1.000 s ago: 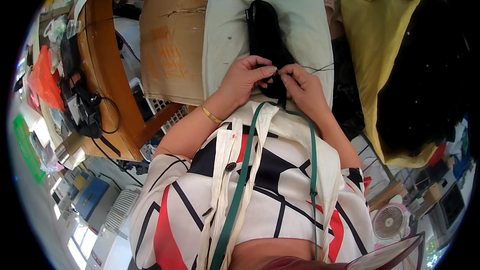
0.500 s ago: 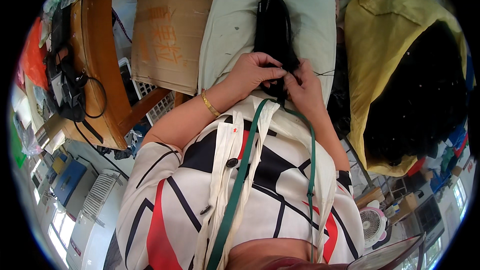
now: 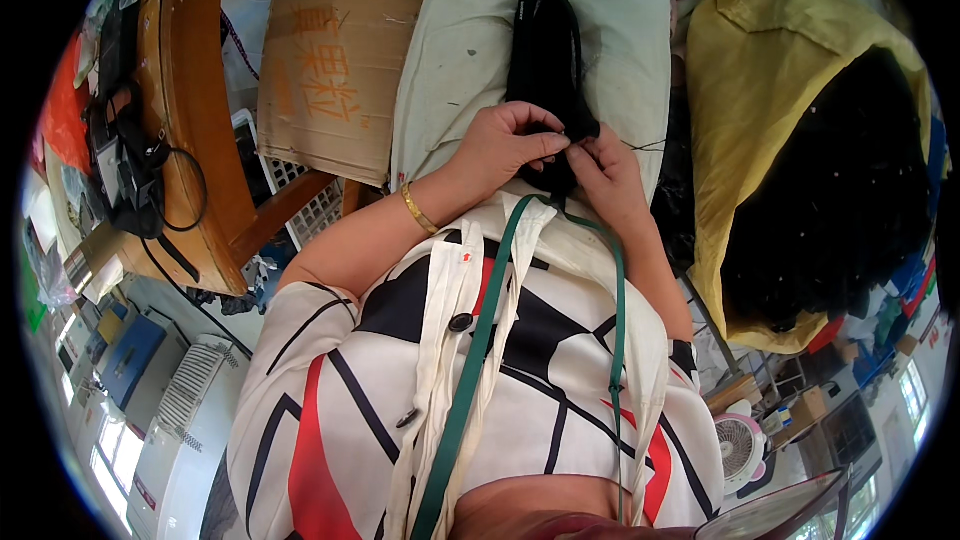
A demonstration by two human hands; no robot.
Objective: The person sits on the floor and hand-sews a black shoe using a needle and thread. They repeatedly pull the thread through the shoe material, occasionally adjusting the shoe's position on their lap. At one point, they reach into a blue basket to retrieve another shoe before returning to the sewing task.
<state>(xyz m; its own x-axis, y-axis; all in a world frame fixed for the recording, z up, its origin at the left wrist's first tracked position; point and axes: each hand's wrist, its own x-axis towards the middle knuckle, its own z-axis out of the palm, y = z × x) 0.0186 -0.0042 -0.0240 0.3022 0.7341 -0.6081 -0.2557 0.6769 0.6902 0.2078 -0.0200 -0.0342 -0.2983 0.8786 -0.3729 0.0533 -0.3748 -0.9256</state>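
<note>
"Where's the black fabric piece point(image 3: 545, 50)?"

"Lengthwise on your creased pale cushion point(image 3: 450, 70), apparently for support within reach. Your left hand point(image 3: 505, 147) and right hand point(image 3: 612, 172) pinch its near end, fingertips close together, presumably for fine control; detail there is too small to tell."

"Room?"

"Cardboard box point(image 3: 335, 70) left, yellow sack point(image 3: 735, 70) right."

"What place was this?"
"A workshop, perhaps; the edges looked warped. A yellow sack point(image 3: 735, 90) held black pieces point(image 3: 830, 210), and a cardboard box point(image 3: 330, 90) stood beside a cluttered wooden table point(image 3: 190, 70)."
</note>
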